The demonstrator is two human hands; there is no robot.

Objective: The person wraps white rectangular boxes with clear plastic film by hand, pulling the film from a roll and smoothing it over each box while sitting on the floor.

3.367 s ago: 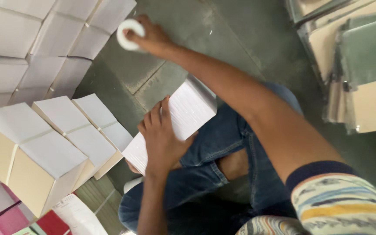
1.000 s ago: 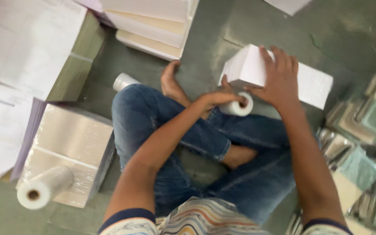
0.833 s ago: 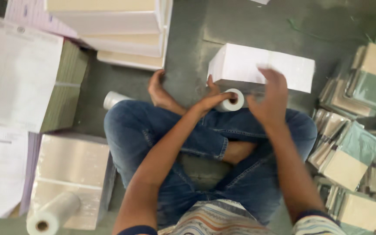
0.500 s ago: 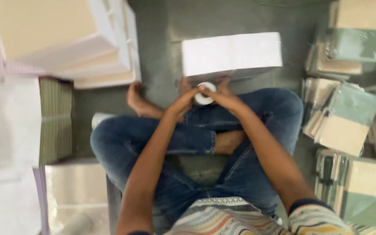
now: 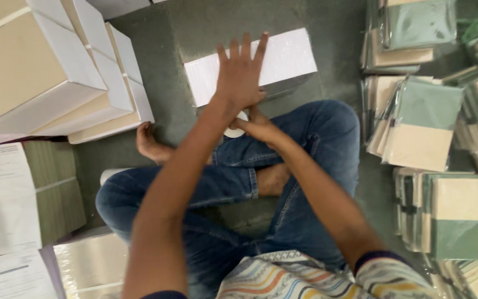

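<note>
Looking down, I see a white wrapped block (image 5: pixel 283 58) on the grey floor (image 5: pixel 161 72) ahead of the crossed legs, large tan-and-white boxes (image 5: pixel 45 66) at upper left, and stacks of green-and-cream packets (image 5: pixel 427 122) along the right. My left hand (image 5: pixel 242 75) lies flat on the block, fingers spread apart. My right hand (image 5: pixel 258 126) is closed on a white tape roll (image 5: pixel 234 132), touching the block's near edge, just below the left palm.
</note>
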